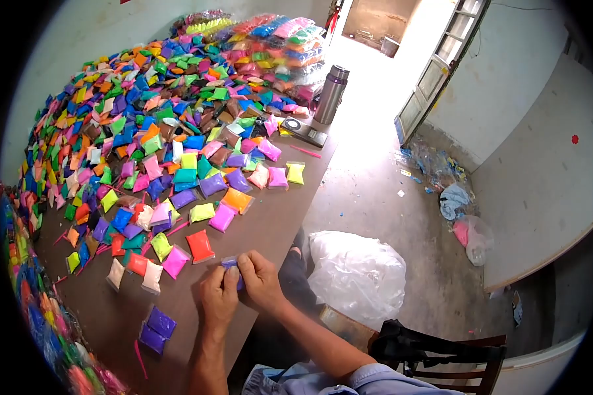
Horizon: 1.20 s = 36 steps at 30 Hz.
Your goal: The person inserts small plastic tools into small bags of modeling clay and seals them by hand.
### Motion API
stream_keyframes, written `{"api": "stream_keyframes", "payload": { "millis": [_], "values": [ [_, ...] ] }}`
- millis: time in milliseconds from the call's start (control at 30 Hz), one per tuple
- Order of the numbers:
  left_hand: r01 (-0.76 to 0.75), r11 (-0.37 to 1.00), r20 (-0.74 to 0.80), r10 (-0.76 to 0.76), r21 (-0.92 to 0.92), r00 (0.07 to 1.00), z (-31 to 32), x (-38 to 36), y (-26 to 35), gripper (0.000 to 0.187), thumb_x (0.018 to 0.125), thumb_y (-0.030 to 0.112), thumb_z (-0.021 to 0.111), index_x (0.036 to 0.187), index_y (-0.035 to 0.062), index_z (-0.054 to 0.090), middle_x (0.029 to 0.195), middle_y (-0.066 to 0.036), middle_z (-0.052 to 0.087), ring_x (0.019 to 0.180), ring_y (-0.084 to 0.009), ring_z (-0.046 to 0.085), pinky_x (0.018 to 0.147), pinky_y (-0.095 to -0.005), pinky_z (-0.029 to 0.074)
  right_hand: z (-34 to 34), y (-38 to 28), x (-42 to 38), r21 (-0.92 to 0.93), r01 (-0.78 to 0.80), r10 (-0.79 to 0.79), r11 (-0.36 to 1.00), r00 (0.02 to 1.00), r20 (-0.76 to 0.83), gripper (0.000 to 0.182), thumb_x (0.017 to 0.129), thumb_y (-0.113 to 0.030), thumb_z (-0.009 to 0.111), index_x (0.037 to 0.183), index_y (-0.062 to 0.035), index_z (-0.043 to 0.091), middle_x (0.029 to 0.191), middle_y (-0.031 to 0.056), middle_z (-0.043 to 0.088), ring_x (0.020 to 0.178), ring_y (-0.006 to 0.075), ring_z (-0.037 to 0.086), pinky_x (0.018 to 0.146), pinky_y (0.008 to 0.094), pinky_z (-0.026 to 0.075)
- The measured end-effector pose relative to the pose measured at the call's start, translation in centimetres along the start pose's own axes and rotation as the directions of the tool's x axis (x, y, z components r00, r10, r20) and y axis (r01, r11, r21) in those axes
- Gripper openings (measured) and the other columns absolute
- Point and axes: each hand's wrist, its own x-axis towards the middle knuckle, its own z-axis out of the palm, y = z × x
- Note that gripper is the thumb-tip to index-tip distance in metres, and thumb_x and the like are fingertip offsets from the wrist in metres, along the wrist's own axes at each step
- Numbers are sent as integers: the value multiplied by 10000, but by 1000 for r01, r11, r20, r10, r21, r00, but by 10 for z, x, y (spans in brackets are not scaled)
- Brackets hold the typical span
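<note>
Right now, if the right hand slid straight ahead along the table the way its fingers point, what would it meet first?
Probably the left hand: the right hand points into it, both pinching a purple packet. Beyond lies an orange-red packet, though depth is unclear.

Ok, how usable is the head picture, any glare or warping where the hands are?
Head view: strong fisheye bend with black corners; the doorway is blown out white, glare spilling around the flask. The left hand, right hand and purple packet are evenly lit, slightly soft.

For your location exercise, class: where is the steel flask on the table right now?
In the head view the steel flask stands upright at the table's far right edge, beside the stacked packets and just behind the small black scale.
</note>
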Motion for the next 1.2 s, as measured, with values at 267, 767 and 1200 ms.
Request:
{"api": "stream_keyframes", "payload": {
  "millis": [267, 767, 1200],
  "values": [
    [106, 985, -31, -111, -137, 993, -3, 3, -6, 333, 1059, 272, 674, 879, -7, 639, 742, -134, 627, 715, -197, 593, 651, -397, 466, 2, 1, -2, 41, 38, -39, 998, 999, 7, 261, 1094, -213, 634, 994, 25, 674, 765, 145, 636, 690, 155, 608, 648, 343, 503],
    [112, 993, -10, -112, -42, 994, -4, 2, 0, 356, 1043, 303, 687, 902, -23, 669, 779, -203, 660, 684, -258, 624, 631, -416, 488, 3, 3, -4, -16, 44, -44, 999, 999, 8, 303, 1133, -212, 583, 932, 12, 616, 767, 20, 585, 728, 82, 509, 632, 303, 458],
    [75, 994, -125, -64, 83, 990, 0, 0, -10, 354, 1084, 283, 624, 894, -14, 663, 772, -244, 664, 680, -440, 646, 608, -496, 481, 0, -8, 0, -101, 53, -46, 993, 996, 70, 298, 1106, -230, 626, 939, 17, 626, 747, 45, 575, 720, 83, 510, 631, 312, 454]
  ]
}}
